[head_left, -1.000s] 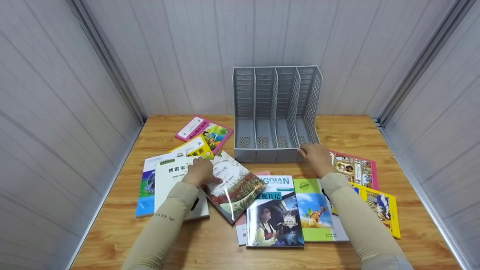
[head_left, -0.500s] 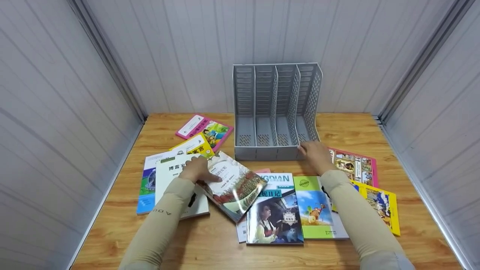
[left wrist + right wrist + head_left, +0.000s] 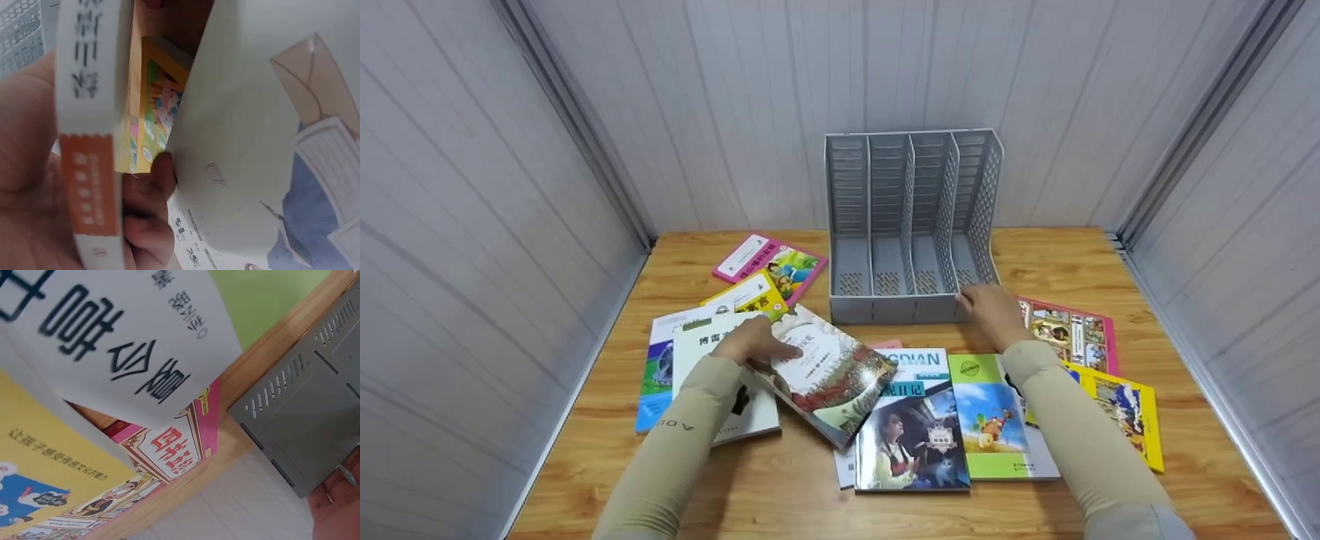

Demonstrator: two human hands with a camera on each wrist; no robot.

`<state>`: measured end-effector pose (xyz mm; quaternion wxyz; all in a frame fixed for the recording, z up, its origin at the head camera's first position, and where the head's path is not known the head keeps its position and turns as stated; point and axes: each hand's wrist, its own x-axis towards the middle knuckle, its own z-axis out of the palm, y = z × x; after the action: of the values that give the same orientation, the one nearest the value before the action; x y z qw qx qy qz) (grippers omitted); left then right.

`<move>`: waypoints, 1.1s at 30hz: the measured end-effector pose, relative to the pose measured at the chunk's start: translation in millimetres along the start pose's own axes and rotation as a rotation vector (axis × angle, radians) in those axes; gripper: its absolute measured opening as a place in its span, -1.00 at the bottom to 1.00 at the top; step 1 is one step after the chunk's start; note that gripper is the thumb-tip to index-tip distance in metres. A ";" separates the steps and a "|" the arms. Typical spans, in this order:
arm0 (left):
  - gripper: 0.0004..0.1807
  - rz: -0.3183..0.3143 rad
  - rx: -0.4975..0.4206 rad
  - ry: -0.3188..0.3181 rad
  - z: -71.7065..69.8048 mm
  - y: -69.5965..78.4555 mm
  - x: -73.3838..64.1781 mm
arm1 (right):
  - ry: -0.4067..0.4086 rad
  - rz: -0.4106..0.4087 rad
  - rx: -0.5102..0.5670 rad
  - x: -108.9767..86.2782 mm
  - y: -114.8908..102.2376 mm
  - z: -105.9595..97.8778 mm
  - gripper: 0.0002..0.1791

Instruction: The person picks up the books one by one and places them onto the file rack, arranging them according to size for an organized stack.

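Two hands reach over a light brown wooden table [image 3: 795, 502]. The left hand [image 3: 746, 339], left of the middle of the frame, has its grip tight on a shiny book with a white, red and green cover [image 3: 836, 367]. The thumb is on one side of its white and orange spine [image 3: 93, 185], and the fingers [image 3: 149, 239] are on the other. This book is in the middle of the frame, tilted, with its held edge up over a thin white book [image 3: 694, 341]. Its right corner reaches over a shiny book with a girl and a cat [image 3: 911, 442].

The right hand [image 3: 994, 315], right of the middle, pinches the front edge of a grey plastic rack with four slots [image 3: 877, 309]. That grip is nearly closed, with just the rim in it.

At the left are a blue and white book [image 3: 656, 367], a yellow book [image 3: 757, 291] and a pink book [image 3: 791, 270]. At the right are a green and white book [image 3: 994, 465], a yellow picture book [image 3: 1144, 427] and a red-pink comic book [image 3: 1069, 334].
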<state>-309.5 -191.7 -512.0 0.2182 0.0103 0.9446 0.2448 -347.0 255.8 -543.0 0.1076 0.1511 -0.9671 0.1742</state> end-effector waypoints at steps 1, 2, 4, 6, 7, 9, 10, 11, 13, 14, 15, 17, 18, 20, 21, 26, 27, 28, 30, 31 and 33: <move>-0.33 -0.001 -0.003 0.000 -1.4 -0.8 -0.9 | -0.006 0.001 0.005 0.1 -0.4 0.0 -0.71; -0.30 -0.003 -0.005 -0.001 -2.9 -1.8 -1.5 | -0.011 0.004 0.008 0.0 -0.7 0.0 -0.71; -0.24 -0.008 -0.009 -0.009 -5.7 -4.2 -1.9 | -0.024 0.012 0.011 -0.2 -0.9 -0.1 -0.71; -0.22 -0.013 -0.028 -0.022 -8.6 -7.1 -1.4 | -0.035 0.029 0.016 -0.5 -0.9 0.0 -0.71; -0.21 -0.020 -0.043 -0.025 -9.8 -8.5 -1.0 | -0.037 0.037 0.017 -0.6 -1.0 0.1 -0.71; -0.18 -0.020 -0.071 -0.031 -11.8 -12.0 0.5 | -0.034 0.038 0.018 -0.3 -0.9 0.7 -0.71; -0.17 -0.021 -0.083 -0.032 -12.7 -13.4 0.8 | -0.032 0.037 0.018 -0.1 -1.0 0.9 -0.71; -0.15 -0.020 -0.092 -0.034 -13.0 -14.7 1.2 | -0.032 0.035 0.017 0.0 -0.8 1.3 -0.71; -0.11 -0.013 -0.113 -0.040 -13.0 -17.4 1.7 | -0.035 0.032 0.015 -0.2 -0.5 2.2 -0.70; -0.09 -0.005 -0.124 -0.047 -12.7 -18.6 1.4 | -0.039 0.031 0.013 -0.5 -0.3 2.8 -0.70; -0.07 -0.002 -0.139 -0.051 -12.5 -19.1 0.2 | -0.043 0.033 0.012 -0.8 0.0 3.1 -0.70; -0.07 0.007 -0.183 -0.059 -11.6 -21.0 -0.2 | -0.049 0.036 0.010 -1.6 0.5 3.6 -0.70; -0.07 0.015 -0.209 -0.061 -11.1 -21.6 -0.6 | -0.048 0.038 0.012 -2.0 0.6 3.7 -0.70; -0.06 0.022 -0.246 -0.060 -10.3 -22.4 -1.6 | -0.046 0.038 0.012 -2.6 0.5 3.7 -0.70; -0.08 0.023 -0.270 -0.064 -9.8 -22.5 -1.8 | -0.042 0.033 0.002 -2.8 0.4 3.6 -0.70; -0.12 0.022 -0.346 -0.058 -8.8 -22.9 -4.5 | -0.024 0.002 -0.038 -2.8 0.4 2.8 -0.70; -0.16 0.025 -0.368 -0.057 -8.8 -23.1 -5.0 | -0.022 -0.002 -0.041 -2.4 0.6 2.4 -0.70; -0.16 0.027 -0.384 -0.050 -8.9 -23.4 -5.4 | -0.022 -0.003 -0.036 -1.8 0.8 2.1 -0.71; -0.18 0.036 -0.429 -0.051 -9.3 -24.7 -5.8 | -0.024 0.001 -0.034 -0.4 1.5 1.6 -0.71; -0.18 0.040 -0.443 -0.053 -9.3 -25.6 -5.8 | -0.027 0.004 -0.033 0.3 1.9 1.5 -0.71; -0.22 0.050 -0.482 -0.065 -8.6 -27.6 -5.5 | -0.033 0.007 -0.036 1.4 3.0 1.6 -0.71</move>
<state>-305.7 -220.6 -515.9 0.2386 -0.0105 0.8509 0.4680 -349.5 257.5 -545.0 0.0935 0.1485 -0.9723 0.1547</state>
